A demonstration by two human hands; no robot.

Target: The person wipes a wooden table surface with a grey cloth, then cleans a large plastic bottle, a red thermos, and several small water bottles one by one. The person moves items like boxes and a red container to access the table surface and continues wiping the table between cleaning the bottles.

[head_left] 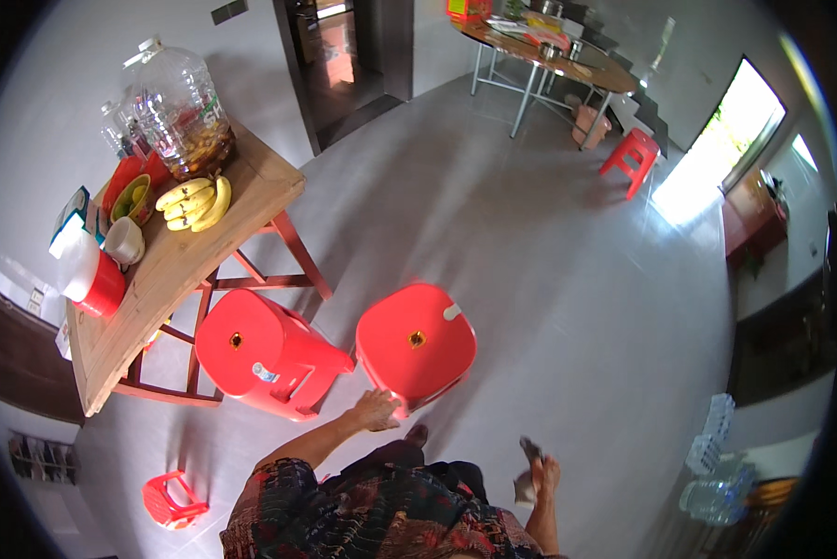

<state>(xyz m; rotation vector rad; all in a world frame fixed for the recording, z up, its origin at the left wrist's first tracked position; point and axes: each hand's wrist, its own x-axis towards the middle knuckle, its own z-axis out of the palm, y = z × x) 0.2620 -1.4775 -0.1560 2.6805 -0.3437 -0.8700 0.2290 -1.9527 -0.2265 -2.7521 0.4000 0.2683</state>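
Observation:
My left hand (376, 411) reaches to the near corner of a red plastic stool (395, 340), its fingers closed over the rim. The stool has a square, rounded seat with a small hole in the middle and a pale patch at one corner. Just left of it stands another red plastic stool (241, 335), with a sticker on its seat. Low at my right side, my right hand (546, 477) is closed, its fingers curled. A grey and whitish thing (525, 488) shows beside those fingers; I cannot make out what it is.
A wooden table (181, 256) on the left holds bananas (195, 202), a large clear jug (181, 112), a white cup (125, 240) and a red-and-white container (92, 279). A small red stool (171, 500) sits lower left. Farther off are a round table (605, 73) and another red stool (633, 158).

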